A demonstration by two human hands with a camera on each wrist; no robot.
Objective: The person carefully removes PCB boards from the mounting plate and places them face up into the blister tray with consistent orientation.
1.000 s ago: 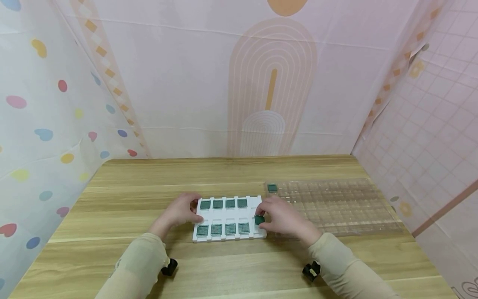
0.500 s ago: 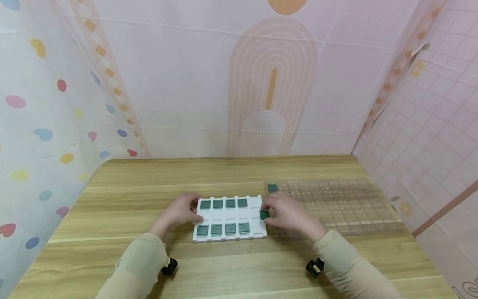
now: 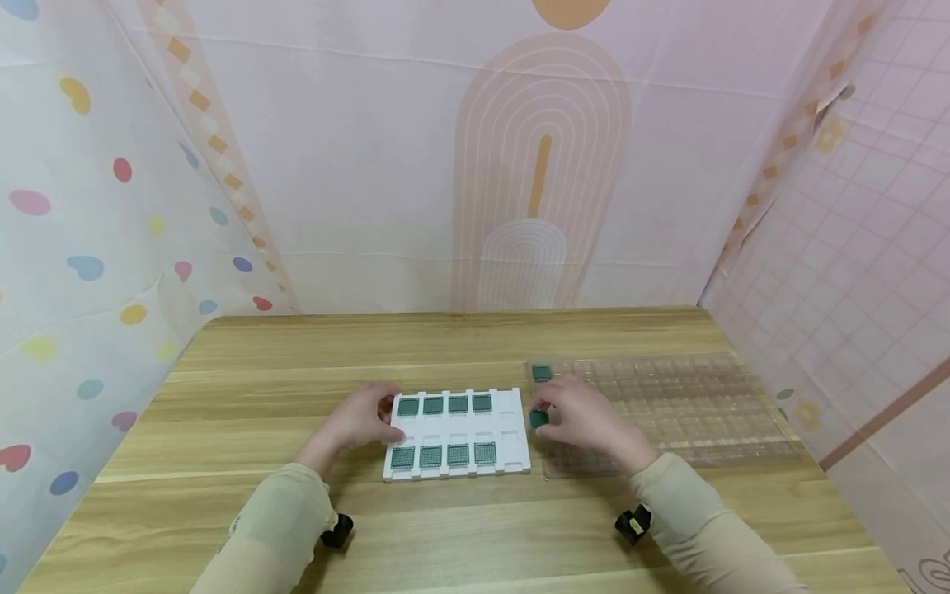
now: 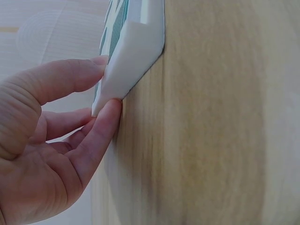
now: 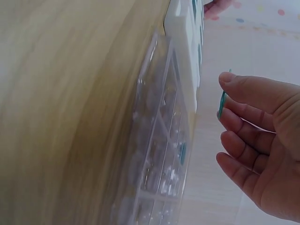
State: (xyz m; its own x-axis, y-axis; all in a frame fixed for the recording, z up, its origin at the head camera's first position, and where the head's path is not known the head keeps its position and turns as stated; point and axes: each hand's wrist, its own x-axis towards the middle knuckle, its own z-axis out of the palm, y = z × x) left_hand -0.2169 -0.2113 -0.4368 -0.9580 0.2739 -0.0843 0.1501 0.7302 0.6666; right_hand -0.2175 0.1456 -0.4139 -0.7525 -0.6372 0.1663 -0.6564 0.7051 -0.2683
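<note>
My left hand (image 3: 361, 415) grips the left end of a white tray (image 3: 512, 472), thumb on its top face and fingers against its edge and side in the left wrist view. Green square circuit boards (image 3: 458, 454) lie in two rows in the tray, and the pockets at its right end hold none. Between thumb and fingers my right hand (image 3: 582, 417) pinches one small green circuit board (image 3: 538, 419), just right of the white tray. In the right wrist view this thin board (image 5: 222, 104) is seen edge-on, raised above the clear plastic tray (image 5: 161, 117).
The clear compartment tray (image 3: 683, 404) lies right of the white one, partly under my right hand. One green board (image 3: 542, 373) sits in its far-left compartment. Wood tabletop (image 3: 460, 528) extends in front, and patterned cloth (image 3: 371, 165) hangs behind and at both sides.
My right hand has moved right with the circuit board, from over the white tray's right end to the clear tray's left side. The left hand and white tray have stayed put.
</note>
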